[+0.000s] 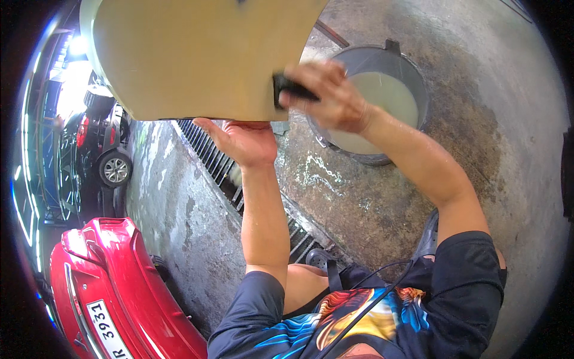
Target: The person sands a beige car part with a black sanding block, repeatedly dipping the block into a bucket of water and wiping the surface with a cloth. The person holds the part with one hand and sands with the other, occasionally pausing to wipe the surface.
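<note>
A large tan, matte car body panel (197, 60) with a rounded left corner fills the upper left. My left hand (248, 140) is palm up under its near edge, holding the panel from below; the thumb points left and the other fingers are hidden behind the panel. My right hand (326, 93), blurred by motion, grips a black sanding block (296, 90) near the panel's lower right edge. Just beyond that hand stands a dark round tub (421, 84) of cloudy, pale liquid.
A metal drain grate (209, 152) runs diagonally across the wet concrete floor (167, 161), passing beneath my left arm. At lower left is a glossy red car bumper (128, 269) with a white plate. A black car (101, 155) stands farther back on the left.
</note>
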Demonstrator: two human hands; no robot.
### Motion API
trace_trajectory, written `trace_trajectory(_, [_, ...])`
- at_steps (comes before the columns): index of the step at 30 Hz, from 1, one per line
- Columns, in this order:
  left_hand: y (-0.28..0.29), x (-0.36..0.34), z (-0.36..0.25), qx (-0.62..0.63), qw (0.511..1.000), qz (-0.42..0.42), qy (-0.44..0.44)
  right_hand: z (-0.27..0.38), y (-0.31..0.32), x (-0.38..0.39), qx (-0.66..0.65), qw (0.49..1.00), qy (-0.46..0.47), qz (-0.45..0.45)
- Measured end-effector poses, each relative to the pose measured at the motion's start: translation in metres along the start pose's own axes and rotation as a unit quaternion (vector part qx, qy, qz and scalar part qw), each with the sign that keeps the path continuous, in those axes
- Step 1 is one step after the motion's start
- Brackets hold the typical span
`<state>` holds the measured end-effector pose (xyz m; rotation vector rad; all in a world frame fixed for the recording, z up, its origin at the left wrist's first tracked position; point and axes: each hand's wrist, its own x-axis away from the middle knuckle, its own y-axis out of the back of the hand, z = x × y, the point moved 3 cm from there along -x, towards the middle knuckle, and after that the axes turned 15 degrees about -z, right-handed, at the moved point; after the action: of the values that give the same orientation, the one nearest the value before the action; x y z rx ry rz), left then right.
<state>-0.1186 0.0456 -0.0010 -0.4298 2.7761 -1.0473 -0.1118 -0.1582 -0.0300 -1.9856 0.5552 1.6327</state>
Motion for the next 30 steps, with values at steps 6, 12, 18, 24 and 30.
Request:
trace_trajectory(6, [0.008,-0.006,-0.001,0.007,1.0,0.021,0.006,-0.013,-0.006,-0.007,0.097,0.972,-0.193,-0.096])
trace_trajectory(12, [0.013,-0.008,0.0,0.01,1.0,0.017,0.01,-0.001,-0.005,-0.003,0.042,0.994,-0.091,-0.046])
trace_trajectory(18, [0.007,-0.003,0.0,0.004,1.0,0.006,0.006,-0.033,-0.017,0.001,0.106,0.96,-0.23,-0.121])
trace_trajectory(24, [0.013,-0.006,0.002,0.015,0.999,0.038,0.01,0.004,-0.016,0.004,0.077,0.982,-0.159,-0.073])
trace_trajectory(30, [0.0,-0.005,-0.002,0.071,0.957,0.273,0.067,-0.064,-0.011,-0.022,0.167,0.952,-0.217,-0.136])
